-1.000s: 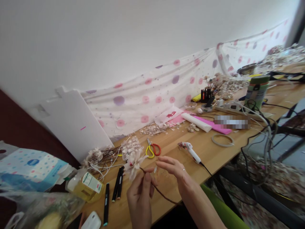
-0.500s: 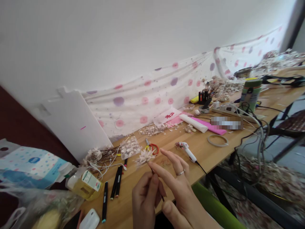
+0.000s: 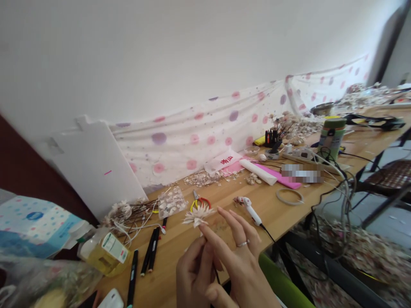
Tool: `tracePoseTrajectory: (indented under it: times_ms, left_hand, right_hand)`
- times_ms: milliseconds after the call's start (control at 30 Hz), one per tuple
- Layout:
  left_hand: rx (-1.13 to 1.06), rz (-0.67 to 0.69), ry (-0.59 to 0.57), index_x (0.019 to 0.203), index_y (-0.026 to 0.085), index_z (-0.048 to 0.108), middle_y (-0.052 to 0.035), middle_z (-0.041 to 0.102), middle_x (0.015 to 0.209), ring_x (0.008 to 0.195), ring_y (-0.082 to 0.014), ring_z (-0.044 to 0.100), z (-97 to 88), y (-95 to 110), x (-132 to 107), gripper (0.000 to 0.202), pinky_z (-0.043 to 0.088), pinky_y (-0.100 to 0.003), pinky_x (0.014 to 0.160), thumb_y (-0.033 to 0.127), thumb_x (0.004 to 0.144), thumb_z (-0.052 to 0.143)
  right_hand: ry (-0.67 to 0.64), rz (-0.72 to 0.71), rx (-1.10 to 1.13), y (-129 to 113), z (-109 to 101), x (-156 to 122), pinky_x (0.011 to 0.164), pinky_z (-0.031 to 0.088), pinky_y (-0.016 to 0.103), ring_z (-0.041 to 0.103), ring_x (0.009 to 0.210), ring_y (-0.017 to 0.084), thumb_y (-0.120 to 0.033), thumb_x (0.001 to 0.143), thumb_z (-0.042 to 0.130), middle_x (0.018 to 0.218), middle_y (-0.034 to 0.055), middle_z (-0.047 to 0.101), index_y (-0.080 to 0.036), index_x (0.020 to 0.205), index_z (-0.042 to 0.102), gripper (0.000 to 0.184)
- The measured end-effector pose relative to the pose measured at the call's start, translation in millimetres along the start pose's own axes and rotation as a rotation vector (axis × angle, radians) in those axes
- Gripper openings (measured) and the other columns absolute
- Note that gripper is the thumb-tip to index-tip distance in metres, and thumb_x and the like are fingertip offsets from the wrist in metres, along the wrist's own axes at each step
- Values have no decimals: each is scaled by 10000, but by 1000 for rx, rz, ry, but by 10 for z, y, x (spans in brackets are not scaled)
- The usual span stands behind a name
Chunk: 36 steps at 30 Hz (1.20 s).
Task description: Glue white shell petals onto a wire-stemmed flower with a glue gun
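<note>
My left hand [image 3: 192, 273] pinches the stem [image 3: 217, 277] of a full-looking shell flower [image 3: 197, 216] over the table [image 3: 272, 214], right hand [image 3: 244, 269] spread beside it; more flower stems [image 3: 120, 211] lie at the left end, loose shells [image 3: 171, 202] bagged nearby.

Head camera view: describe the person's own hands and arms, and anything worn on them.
The left hand and right hand are bare, with no gloves, and no sleeve shows on either arm. The right hand wears a thin silver-coloured ring on one finger. The fingers are slim, and the nails look short and unpainted.
</note>
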<state>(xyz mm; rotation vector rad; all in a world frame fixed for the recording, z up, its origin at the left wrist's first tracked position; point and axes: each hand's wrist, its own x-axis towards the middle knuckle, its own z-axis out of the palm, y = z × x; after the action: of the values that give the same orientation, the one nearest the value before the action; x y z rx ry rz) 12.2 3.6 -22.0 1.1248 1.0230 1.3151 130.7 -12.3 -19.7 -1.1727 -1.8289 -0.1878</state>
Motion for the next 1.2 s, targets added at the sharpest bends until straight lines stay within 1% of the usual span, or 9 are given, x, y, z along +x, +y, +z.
tracePoseTrajectory:
  times_ms: [167, 333, 467, 600, 700, 867, 967, 1067, 1200]
  left_hand:
    - [-35, 20, 2, 622, 189, 628, 44, 490, 535, 498, -99, 359, 34, 114, -4, 432, 283, -233, 492, 581, 754, 753]
    - [-11, 34, 15, 627, 186, 641, 50, 486, 525, 484, -94, 367, 45, 221, -26, 424, 246, -239, 485, 575, 738, 769]
    - [-8, 61, -30, 574, 185, 578, 49, 464, 525, 490, -98, 351, 48, 220, -32, 457, 243, -255, 491, 561, 785, 729]
    - [-13, 23, -80, 706, 183, 630, 65, 454, 536, 466, -83, 308, 24, 193, -20, 402, 190, -252, 467, 565, 807, 705]
    - [19, 40, -136, 826, 177, 680, 65, 462, 549, 468, -84, 322, -14, 164, 8, 375, 205, -242, 459, 551, 856, 657]
    - [89, 91, -255, 886, 185, 698, 35, 520, 596, 461, -91, 361, -37, 135, 49, 358, 256, -236, 447, 507, 940, 552]
    - [117, 113, -279, 919, 192, 721, 30, 514, 609, 468, -96, 385, -11, 168, 32, 358, 287, -234, 456, 494, 955, 531]
    - [129, 129, -308, 901, 189, 734, 21, 514, 607, 475, -101, 397, 13, 210, 0, 390, 304, -238, 461, 507, 959, 516]
    - [114, 118, -272, 853, 173, 732, 34, 468, 567, 481, -102, 391, 17, 220, -18, 411, 303, -234, 461, 522, 947, 536]
  right_hand:
    - [2, -11, -34, -20, -57, -26, 997, 374, 630, 285, 1355, 453, -716, 946, 276, 1557, 140, 217, -331, 1532, 343, 705]
    - [16, 11, 68, 4, -31, -55, 1042, 356, 582, 206, 1405, 410, -649, 991, 186, 1590, 72, 192, -369, 1541, 299, 628]
    - [43, 129, 265, -23, 37, -56, 1091, 358, 518, 301, 1385, 325, -643, 1004, 171, 1552, -1, 329, -472, 1499, 327, 547]
    - [58, 264, 450, -75, 38, -41, 1104, 383, 474, 360, 1379, 276, -648, 1006, 217, 1487, -22, 444, -521, 1435, 426, 493]
    - [35, 323, 555, -64, -1, -36, 1124, 383, 458, 372, 1396, 261, -629, 1012, 276, 1468, -16, 477, -497, 1390, 509, 463]
    - [-14, 407, 759, 49, -24, -52, 1150, 381, 445, 412, 1401, 243, -541, 1033, 330, 1443, 23, 530, -395, 1326, 606, 428]
    - [-38, 531, 893, 98, -7, -67, 1195, 308, 484, 433, 1393, 251, -544, 1013, 398, 1420, 37, 564, -360, 1259, 661, 405]
    - [-43, 629, 1079, 109, 7, -65, 1183, 322, 493, 510, 1331, 264, -595, 975, 454, 1370, 59, 610, -336, 1228, 685, 430]
    - [-61, 615, 1271, 81, -15, -2, 1136, 376, 432, 585, 1235, 250, -597, 946, 519, 1221, 56, 687, -320, 1151, 716, 397]
